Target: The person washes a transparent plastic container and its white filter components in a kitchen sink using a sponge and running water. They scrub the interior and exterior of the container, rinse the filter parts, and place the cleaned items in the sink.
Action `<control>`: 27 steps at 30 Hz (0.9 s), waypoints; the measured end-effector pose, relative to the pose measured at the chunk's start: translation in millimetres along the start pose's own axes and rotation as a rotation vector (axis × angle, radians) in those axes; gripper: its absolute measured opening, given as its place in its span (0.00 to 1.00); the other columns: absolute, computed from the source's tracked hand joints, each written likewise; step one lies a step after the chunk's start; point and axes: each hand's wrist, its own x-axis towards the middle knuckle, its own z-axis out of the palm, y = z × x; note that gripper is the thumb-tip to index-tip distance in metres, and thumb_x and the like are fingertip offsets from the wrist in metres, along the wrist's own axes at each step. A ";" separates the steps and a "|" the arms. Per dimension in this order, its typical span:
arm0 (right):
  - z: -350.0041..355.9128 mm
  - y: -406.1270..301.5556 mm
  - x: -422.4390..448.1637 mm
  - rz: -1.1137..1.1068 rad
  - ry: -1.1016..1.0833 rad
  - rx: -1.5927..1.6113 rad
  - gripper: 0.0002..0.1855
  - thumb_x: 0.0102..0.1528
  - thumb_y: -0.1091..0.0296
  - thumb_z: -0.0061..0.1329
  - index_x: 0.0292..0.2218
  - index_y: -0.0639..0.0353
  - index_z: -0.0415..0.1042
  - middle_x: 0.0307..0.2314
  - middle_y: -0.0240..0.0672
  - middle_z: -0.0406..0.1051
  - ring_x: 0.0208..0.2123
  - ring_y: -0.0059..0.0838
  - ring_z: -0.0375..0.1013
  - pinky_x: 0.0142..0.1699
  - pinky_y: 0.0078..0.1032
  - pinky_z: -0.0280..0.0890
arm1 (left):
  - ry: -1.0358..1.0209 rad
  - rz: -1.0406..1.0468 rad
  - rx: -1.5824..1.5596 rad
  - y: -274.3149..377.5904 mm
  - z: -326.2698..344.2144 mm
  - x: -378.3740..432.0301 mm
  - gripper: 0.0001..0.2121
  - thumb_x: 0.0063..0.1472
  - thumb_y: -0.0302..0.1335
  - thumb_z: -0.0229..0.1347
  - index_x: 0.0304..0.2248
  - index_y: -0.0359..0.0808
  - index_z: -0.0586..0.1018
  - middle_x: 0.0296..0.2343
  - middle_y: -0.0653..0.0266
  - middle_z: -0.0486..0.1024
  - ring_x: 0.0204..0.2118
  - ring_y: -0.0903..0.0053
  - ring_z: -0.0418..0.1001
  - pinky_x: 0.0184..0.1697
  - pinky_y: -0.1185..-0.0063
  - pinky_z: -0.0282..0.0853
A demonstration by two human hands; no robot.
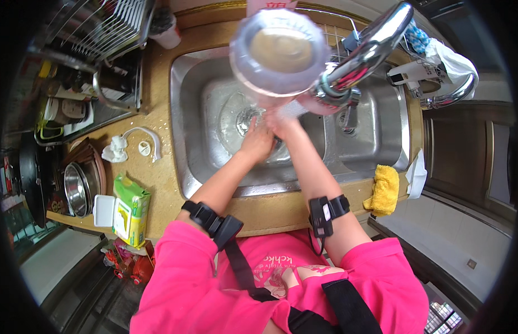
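My left hand [259, 140] is low over the large bowl of a stainless steel sink [192, 125], its fingers pointing towards the splashing water. Close beside it, my right hand [282, 121] is partly hidden under a large translucent round container [280, 54] with a brownish inside, blurred in the picture. Whether either hand grips something, such as the whitish blurred thing near my right fingers, I cannot tell. A chrome faucet [367, 46] reaches over the sink from the upper right. Water strikes the sink's bottom around the drain [247, 119].
Left on the counter [158, 175] are a wipes pack [133, 208], steel bowls [77, 188], crumpled white tissue [115, 149] and a dish rack [112, 33]. A yellow cloth [383, 190] lies at the right front edge. A white cup [166, 33] stands behind.
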 end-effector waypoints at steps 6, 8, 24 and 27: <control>15.8 -8.6 -51.6 -0.196 0.275 -1.059 0.14 0.48 0.71 0.37 0.36 0.63 0.68 0.34 0.46 0.68 0.39 0.35 0.66 0.47 0.26 0.56 | -0.273 -0.197 0.416 -20.5 35.9 64.7 0.24 0.53 0.35 0.40 0.50 0.38 0.57 0.52 0.60 0.50 0.54 0.68 0.49 0.57 0.68 0.37; 4.7 -14.4 -53.7 -0.305 0.529 -0.910 0.15 0.48 0.70 0.37 0.38 0.66 0.66 0.35 0.46 0.66 0.37 0.36 0.66 0.46 0.29 0.57 | -0.203 -0.223 0.363 -19.3 48.9 89.3 0.23 0.53 0.35 0.41 0.49 0.38 0.58 0.51 0.60 0.52 0.53 0.68 0.50 0.56 0.68 0.38; -69.0 8.0 8.6 0.248 0.677 -0.134 0.18 0.50 0.60 0.37 0.38 0.63 0.62 0.24 0.38 0.68 0.22 0.30 0.67 0.23 0.26 0.60 | 0.115 -0.281 0.140 -25.4 68.0 104.7 0.18 0.48 0.37 0.45 0.39 0.38 0.67 0.40 0.54 0.63 0.46 0.63 0.58 0.51 0.70 0.48; -60.2 5.2 0.7 0.292 0.649 -0.138 0.19 0.50 0.59 0.37 0.41 0.61 0.59 0.23 0.37 0.68 0.20 0.28 0.67 0.21 0.25 0.60 | 0.229 -0.196 0.041 -25.1 55.0 85.9 0.17 0.48 0.38 0.46 0.37 0.38 0.69 0.38 0.53 0.66 0.45 0.62 0.60 0.50 0.70 0.50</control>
